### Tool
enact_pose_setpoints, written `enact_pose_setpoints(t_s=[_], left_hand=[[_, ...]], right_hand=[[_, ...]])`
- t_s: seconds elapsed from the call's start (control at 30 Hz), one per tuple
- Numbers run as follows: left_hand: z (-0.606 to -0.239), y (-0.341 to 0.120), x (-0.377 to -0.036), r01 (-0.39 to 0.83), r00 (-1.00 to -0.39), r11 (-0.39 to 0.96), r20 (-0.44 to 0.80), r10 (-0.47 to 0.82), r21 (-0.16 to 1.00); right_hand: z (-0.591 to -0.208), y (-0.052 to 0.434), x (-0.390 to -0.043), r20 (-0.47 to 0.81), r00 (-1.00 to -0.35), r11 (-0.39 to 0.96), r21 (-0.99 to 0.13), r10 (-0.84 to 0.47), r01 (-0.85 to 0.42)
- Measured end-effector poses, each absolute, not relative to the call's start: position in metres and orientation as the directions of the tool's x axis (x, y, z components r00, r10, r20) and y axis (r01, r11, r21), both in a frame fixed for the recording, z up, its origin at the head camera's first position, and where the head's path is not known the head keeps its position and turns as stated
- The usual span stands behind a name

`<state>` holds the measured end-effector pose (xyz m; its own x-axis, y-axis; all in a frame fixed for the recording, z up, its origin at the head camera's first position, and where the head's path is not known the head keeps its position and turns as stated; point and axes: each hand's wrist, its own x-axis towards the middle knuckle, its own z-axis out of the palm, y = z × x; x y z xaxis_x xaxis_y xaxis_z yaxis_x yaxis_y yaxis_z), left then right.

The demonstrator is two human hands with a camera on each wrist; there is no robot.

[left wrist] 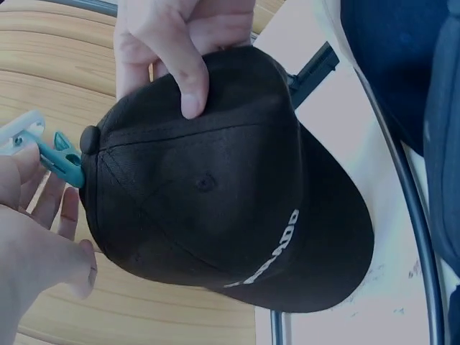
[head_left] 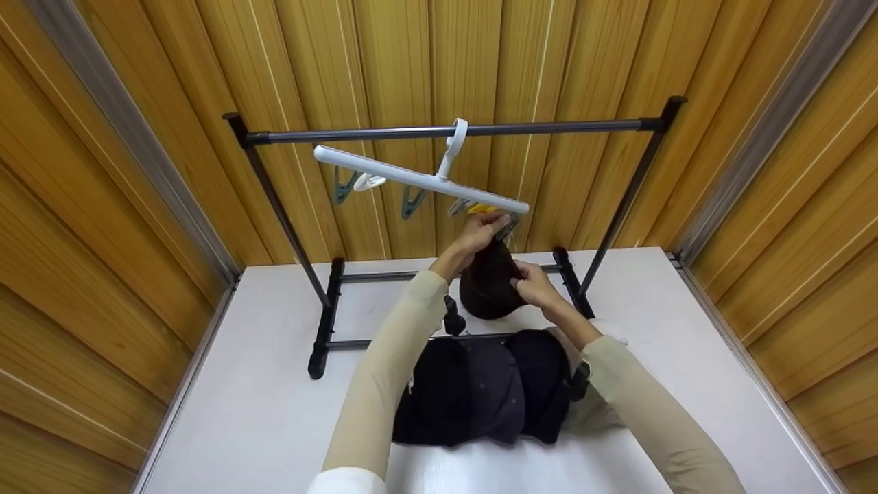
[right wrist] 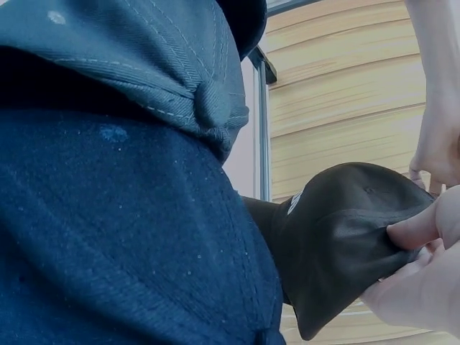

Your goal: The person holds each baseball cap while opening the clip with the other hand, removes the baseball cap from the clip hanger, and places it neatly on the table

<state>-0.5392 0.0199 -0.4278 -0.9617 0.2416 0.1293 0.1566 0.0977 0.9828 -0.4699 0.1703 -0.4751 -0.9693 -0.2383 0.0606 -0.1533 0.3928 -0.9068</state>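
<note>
A black baseball cap (left wrist: 194,180) with white lettering above its brim hangs tilted below the white clip hanger (head_left: 384,167). My left hand (head_left: 482,230) is up at the hanger's right end. It pinches a teal clip (left wrist: 61,162), whose tip is right at the edge of the cap's crown, beside a small dark knob. My right hand (head_left: 535,285) pinches the cap's side between thumb and fingers. In the left wrist view that thumb (left wrist: 192,97) lies on the outside of the cap, and the other fingers are partly hidden behind it.
The hanger hooks over the bar (head_left: 549,128) of a black garment rack. Other clips (head_left: 413,202) hang along it, some grey-green, one white and one yellow. Several dark caps (head_left: 473,391) lie in an overlapping row on the white surface (head_left: 274,412) near me. Wood-look panels (head_left: 384,68) stand behind.
</note>
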Motion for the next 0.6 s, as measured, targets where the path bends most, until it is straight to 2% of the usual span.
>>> enact_pose_setpoints(t_s=[0.17, 0.33, 0.47, 0.6], left_hand=[[-0.428, 0.016, -0.538, 0.160, -0.954, 0.151, 0.113, 0.279, 0.975], [-0.426, 0.019, -0.536, 0.151, -0.921, 0.150, 0.083, 0.382, 0.977], [-0.423, 0.024, -0.534, 0.156, -0.891, 0.095, 0.098, 0.444, 0.983], [-0.423, 0.028, -0.533, 0.161, -0.889, 0.066, 0.116, 0.443, 0.985]], right_hand=[[-0.474, 0.172, -0.465, 0.053, -0.964, 0.411, -0.898, -0.260, -0.160], [-0.471, 0.172, -0.462, 0.039, -0.959, 0.455, -0.874, -0.280, -0.169], [-0.471, 0.171, -0.460, 0.034, -0.961, 0.461, -0.872, -0.276, -0.163], [-0.471, 0.172, -0.458, 0.016, -0.962, 0.467, -0.872, -0.273, -0.147]])
